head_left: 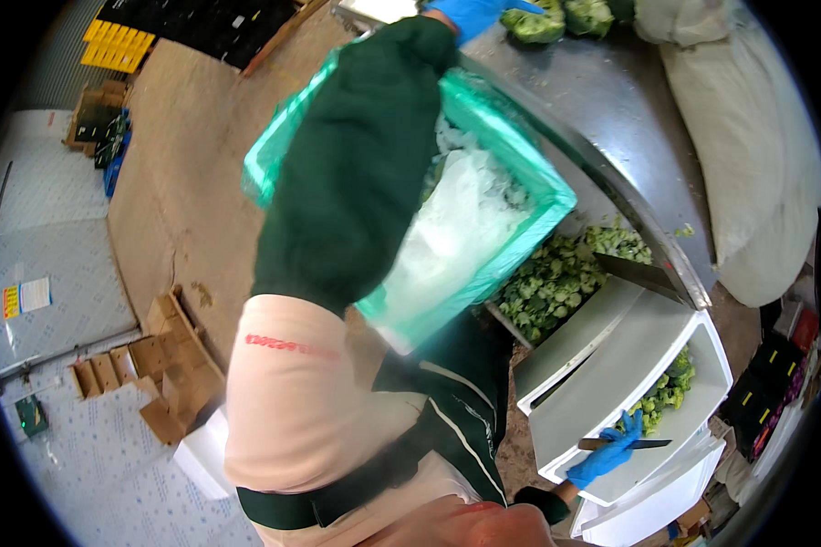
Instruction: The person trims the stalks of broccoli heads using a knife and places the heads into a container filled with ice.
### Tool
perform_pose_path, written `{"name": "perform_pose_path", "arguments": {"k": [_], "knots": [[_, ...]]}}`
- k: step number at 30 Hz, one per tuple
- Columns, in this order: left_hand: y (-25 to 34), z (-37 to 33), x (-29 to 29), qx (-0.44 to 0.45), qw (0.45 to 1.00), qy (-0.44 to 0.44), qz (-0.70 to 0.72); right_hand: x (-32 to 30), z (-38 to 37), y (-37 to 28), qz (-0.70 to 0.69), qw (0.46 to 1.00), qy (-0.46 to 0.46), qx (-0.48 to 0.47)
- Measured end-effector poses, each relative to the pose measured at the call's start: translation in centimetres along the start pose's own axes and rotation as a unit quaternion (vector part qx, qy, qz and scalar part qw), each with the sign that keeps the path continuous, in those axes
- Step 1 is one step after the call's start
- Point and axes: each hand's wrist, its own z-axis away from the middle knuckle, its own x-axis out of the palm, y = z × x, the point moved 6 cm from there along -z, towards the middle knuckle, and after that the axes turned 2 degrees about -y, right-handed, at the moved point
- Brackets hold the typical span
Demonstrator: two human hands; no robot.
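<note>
My left hand [476, 15], in a blue glove, reaches over the metal table at the top edge, which cuts part of it off. One finger stretches out beside green broccoli heads [533, 25]; nothing shows in its grip. Below that arm stands a box lined with green plastic [520, 273], holding crushed ice [456, 219]; the sleeve hides part of it. At the lower right, my right hand [607, 456], also blue-gloved, is closed round a knife [648, 444] with a brown handle. It is over a white bin [579, 415] with cut broccoli florets [670, 387] inside.
The metal table [602, 100] has a raised edge running toward the bins. Beneath it, a container holds many florets [547, 287]. Beige cloth [743, 137] hangs at the right of the table. Cardboard boxes [173, 365] lie on the floor to the left; black crates [205, 27] stand farther off.
</note>
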Motion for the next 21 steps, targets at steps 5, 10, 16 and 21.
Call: {"name": "perform_pose_path", "arguments": {"k": [5,10,16,21], "knots": [[-5.3,19.2,-16.3,-0.144,0.742,-0.082,-0.649,8.9,7.6,1.6,-0.057,0.982,-0.174,0.037],[-17.4,34.1,-20.2,-0.404,0.591,0.117,-0.688,13.4,11.5,3.5,-0.150,0.954,-0.225,0.132],[-17.7,33.1,-18.2,-0.401,0.561,0.171,-0.704,16.2,12.1,2.6,-0.139,0.933,-0.301,0.140],[-17.0,33.7,-19.4,-0.365,0.611,0.191,-0.676,18.4,13.4,-2.3,-0.051,0.926,-0.372,0.052]]}}
